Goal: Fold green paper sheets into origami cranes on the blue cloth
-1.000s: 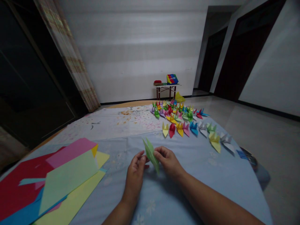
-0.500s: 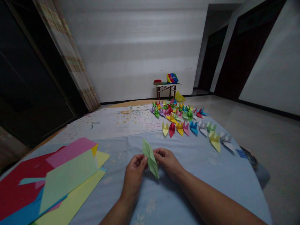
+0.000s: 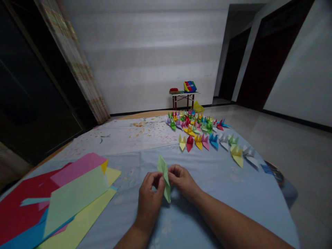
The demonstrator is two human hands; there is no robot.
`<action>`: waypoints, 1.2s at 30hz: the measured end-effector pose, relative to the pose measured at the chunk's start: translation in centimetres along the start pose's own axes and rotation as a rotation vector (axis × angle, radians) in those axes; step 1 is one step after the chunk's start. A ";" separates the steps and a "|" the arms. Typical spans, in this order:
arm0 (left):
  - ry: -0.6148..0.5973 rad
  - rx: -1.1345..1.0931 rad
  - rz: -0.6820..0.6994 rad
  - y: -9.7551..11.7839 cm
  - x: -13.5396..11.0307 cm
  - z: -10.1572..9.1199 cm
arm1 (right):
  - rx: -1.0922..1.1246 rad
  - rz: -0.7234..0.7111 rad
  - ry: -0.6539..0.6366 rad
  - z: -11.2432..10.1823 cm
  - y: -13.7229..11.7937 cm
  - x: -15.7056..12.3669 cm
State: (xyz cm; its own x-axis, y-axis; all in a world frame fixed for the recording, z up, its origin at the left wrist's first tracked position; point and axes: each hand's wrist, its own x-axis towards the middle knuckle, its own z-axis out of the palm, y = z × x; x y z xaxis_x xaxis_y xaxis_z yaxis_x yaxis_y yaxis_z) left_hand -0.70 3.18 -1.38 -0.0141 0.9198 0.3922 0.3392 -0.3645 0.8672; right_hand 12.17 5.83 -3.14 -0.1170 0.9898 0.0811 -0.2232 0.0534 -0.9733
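Paper sheets (image 3: 75,199) overlap at left in head view, folded cranes (image 3: 198,142) grouped beyond at right; light-green folded paper (image 3: 166,186) roughly upright over blue tablecloth (image 3: 124,207), left hand (image 3: 150,190) and right hand (image 3: 185,182) both pinching it, grip narrow

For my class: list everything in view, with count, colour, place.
Table: one, tan edge, foreground
Cloths: two, blue near, white floral beyond
Folded paper: one, light green, centre
Paper sheets: several, multicoloured, table's left
Paper cranes: dozens, multicoloured, table's right
Walls: two, white, back, right
Side table: one, white top, back
Package: one, multicoloured, on side table
Unclear object: one, red, beside package
Crumpled item: one, yellow, back
Curtain: one, patterned, left
Panel: one, black, left
Doors: two, dark, right
Floor: one, grey, right
Unclear seat: one, greyish, right edge
Left hand: one, bare, on folded paper
Right hand: one, bare, on folded paper
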 end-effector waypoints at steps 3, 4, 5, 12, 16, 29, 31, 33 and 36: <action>-0.041 0.119 0.106 0.3 0.0 -0.2 | -0.020 -0.015 0.011 0.0 -0.1 -0.1; -0.060 0.154 0.137 0.3 -0.1 -0.2 | -0.027 -0.017 0.015 0.0 -0.2 -0.1; -0.075 0.181 0.159 0.3 -0.1 -0.2 | -0.033 -0.020 0.020 0.0 -0.1 -0.1; -0.036 0.176 0.127 -0.3 -0.2 -0.1 | -0.085 -0.059 0.017 -0.2 0.3 0.0; -0.089 0.186 0.183 -0.1 0.1 -0.1 | -0.082 -0.051 0.018 -0.1 0.3 0.0; -0.106 0.218 0.126 -0.4 0.3 -0.6 | 0.000 -0.004 -0.012 -0.6 -0.1 0.3; -0.086 0.163 0.072 -0.7 0.5 -0.6 | 0.031 0.012 -0.031 -0.6 -0.4 0.2; -0.077 0.092 0.031 -1.0 0.6 -0.5 | 0.041 0.021 -0.044 -0.6 -0.6 0.1; -0.089 0.006 0.002 -1.4 0.7 -0.4 | 0.042 0.025 -0.060 -0.7 -0.7 0.1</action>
State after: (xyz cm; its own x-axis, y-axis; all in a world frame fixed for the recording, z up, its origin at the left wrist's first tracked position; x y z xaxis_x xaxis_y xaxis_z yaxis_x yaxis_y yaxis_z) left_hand -1.56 4.24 -2.17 0.0702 0.9284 0.3648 0.3444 -0.3658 0.8646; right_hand 12.99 5.96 -2.58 -0.1801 0.9811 0.0711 -0.2600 0.0222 -0.9653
